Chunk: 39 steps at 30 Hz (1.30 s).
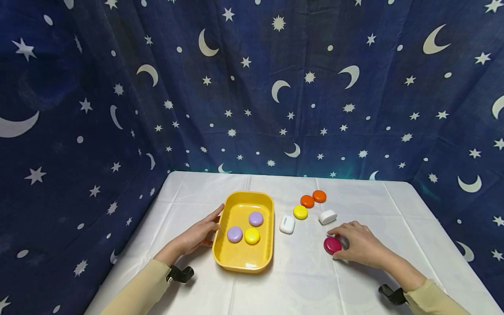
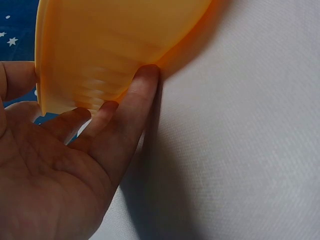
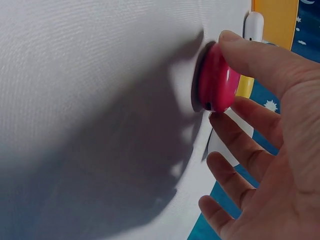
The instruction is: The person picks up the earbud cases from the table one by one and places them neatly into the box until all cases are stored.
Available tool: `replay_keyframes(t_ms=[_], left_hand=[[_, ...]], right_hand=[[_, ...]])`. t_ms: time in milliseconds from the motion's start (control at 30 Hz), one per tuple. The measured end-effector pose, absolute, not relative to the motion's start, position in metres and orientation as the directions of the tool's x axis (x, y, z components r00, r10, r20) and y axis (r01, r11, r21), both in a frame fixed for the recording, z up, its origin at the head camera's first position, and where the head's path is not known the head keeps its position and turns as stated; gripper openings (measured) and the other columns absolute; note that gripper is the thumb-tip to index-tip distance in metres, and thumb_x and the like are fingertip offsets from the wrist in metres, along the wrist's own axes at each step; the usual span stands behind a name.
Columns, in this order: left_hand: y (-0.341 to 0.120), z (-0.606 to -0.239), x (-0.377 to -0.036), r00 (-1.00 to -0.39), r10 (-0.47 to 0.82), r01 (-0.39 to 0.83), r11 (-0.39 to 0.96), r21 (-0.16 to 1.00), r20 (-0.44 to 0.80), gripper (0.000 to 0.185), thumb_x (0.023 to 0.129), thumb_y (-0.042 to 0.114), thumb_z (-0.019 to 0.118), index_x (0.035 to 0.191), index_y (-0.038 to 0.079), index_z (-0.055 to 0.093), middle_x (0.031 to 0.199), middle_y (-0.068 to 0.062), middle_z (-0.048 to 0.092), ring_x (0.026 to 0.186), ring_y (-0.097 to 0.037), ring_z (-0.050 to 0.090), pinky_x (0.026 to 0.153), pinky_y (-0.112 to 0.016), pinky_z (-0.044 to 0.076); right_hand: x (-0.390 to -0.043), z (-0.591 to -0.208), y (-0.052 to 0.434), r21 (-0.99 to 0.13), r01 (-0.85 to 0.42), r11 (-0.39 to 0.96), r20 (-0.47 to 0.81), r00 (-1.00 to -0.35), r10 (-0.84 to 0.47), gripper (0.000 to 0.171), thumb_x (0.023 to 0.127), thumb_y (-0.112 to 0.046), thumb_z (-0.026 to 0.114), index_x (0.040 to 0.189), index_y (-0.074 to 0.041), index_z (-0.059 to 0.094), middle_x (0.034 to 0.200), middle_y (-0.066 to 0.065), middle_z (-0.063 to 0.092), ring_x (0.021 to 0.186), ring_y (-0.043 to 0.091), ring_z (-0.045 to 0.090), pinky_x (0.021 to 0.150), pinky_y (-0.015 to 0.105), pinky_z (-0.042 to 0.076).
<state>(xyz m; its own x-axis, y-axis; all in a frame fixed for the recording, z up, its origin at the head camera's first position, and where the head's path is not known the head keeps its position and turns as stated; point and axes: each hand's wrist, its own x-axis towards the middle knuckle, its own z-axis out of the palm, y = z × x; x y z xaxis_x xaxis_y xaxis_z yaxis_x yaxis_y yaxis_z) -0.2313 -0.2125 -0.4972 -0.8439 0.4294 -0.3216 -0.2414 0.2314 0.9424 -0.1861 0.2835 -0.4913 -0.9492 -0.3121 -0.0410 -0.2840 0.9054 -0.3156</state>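
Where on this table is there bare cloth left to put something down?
Bare cloth lies along the near edge of the table, between the yellow tray and the right hand, and along the far edge behind the tray. It is crowded right of the tray, where the orange discs, yellow disc and two white cases cluster.

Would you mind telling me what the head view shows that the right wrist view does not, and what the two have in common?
Only the head view shows the left hand resting against the yellow tray, the two purple discs and one yellow disc lying in it, and the two orange discs on the table. Only the right wrist view shows close up how thumb and fingers pinch the edge of the magenta disc. Both show the right hand on that disc and the white tablecloth.
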Motion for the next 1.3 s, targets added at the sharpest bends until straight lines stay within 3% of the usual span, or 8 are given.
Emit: replay_keyframes(t_ms=[567, 1000, 1300], left_hand=[[-0.213, -0.498, -0.230, -0.844, 0.426, -0.244, 0.237, 0.940, -0.327, 0.072, 0.102, 0.019, 0.051, 0.163, 0.043, 0.020, 0.170, -0.016, 0.013, 0.140, -0.039, 0.043, 0.093, -0.049, 0.056], [-0.212, -0.499, -0.231, -0.846, 0.421, -0.247, 0.235, 0.940, -0.327, 0.072, 0.102, 0.020, 0.051, 0.163, 0.044, 0.021, 0.170, -0.017, 0.013, 0.141, -0.041, 0.041, 0.093, -0.050, 0.056], [-0.211, -0.497, -0.230, -0.851, 0.410, -0.245, 0.245, 0.938, -0.329, 0.072, 0.102, 0.019, 0.050, 0.163, 0.043, 0.021, 0.170, -0.017, 0.013, 0.142, -0.042, 0.040, 0.092, -0.049, 0.057]], right_hand=[[-0.185, -0.497, 0.284, -0.338, -0.259, 0.905, -0.062, -0.953, -0.296, 0.065, 0.063, -0.043, 0.095, 0.120, -0.020, 0.073, 0.114, 0.001, 0.068, 0.109, 0.029, 0.052, 0.091, 0.055, 0.044], [-0.186, -0.503, 0.294, -0.466, -0.215, 0.859, -0.091, -0.953, -0.288, 0.062, 0.068, -0.041, 0.094, 0.122, -0.021, 0.072, 0.114, -0.002, 0.066, 0.110, 0.027, 0.051, 0.086, 0.050, 0.051], [-0.185, -0.508, 0.295, -0.481, -0.209, 0.852, -0.076, -0.958, -0.278, 0.060, 0.069, -0.039, 0.093, 0.122, -0.020, 0.073, 0.115, 0.000, 0.067, 0.112, 0.029, 0.050, 0.089, 0.052, 0.047]])
